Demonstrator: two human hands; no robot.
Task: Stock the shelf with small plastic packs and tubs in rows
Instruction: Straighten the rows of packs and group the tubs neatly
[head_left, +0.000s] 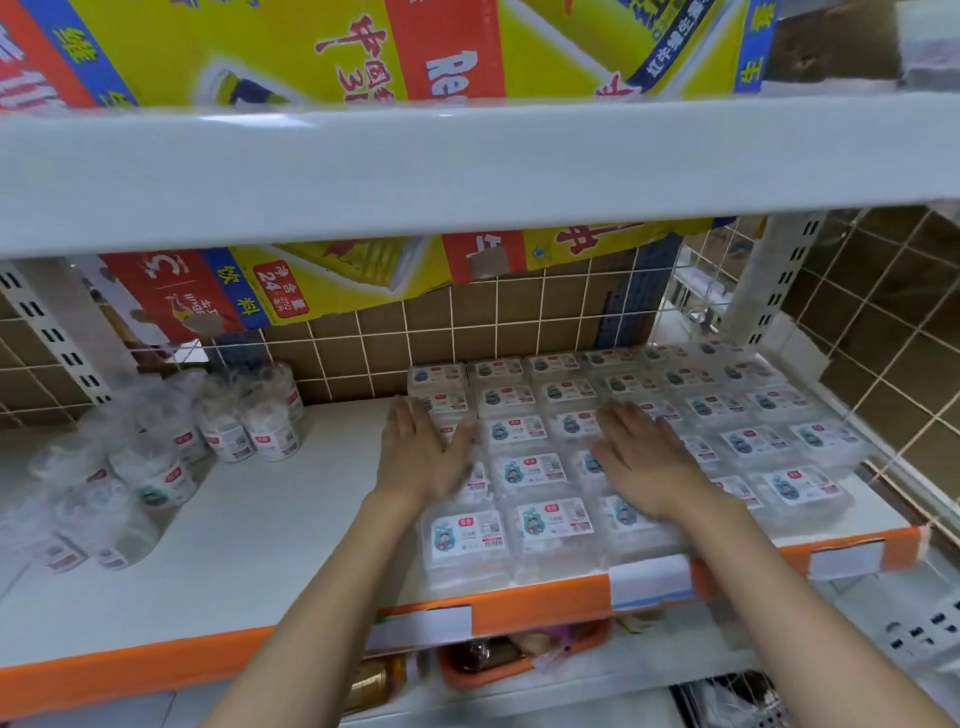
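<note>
The shelf (291, 525), a white board with an orange price strip (540, 605) along its front edge, carried two kinds of stock. The flat clear plastic packs (535, 470), each with a white label bearing a small cartoon figure, lay in tight rows over the right part of the shelf, running from the orange price strip back to the brown tiled wall (363, 353) and across to the wire mesh side panel (691, 312). The round lidded tubs (270, 421) stood and lay in a looser cluster well to the left of the packs, some wrapped in clear film and tipped on their sides nearest the strip.

Both hands rested flat on top of the packs. The left hand (423, 452) lay at the left edge of the block, its fingers straight and close together, thumb spread over the next column. The right hand (644, 460) lay a few columns to the right, fingers straight and slightly spread. Neither hand gripped anything. The flat palms probably served to press the packs level and nudge the columns square against each other, so the rows stayed even.

The pack block looked nearly done. The bare stretch of shelf between the packs and the tubs suggested the tubs were yet to be lined up there.
</note>
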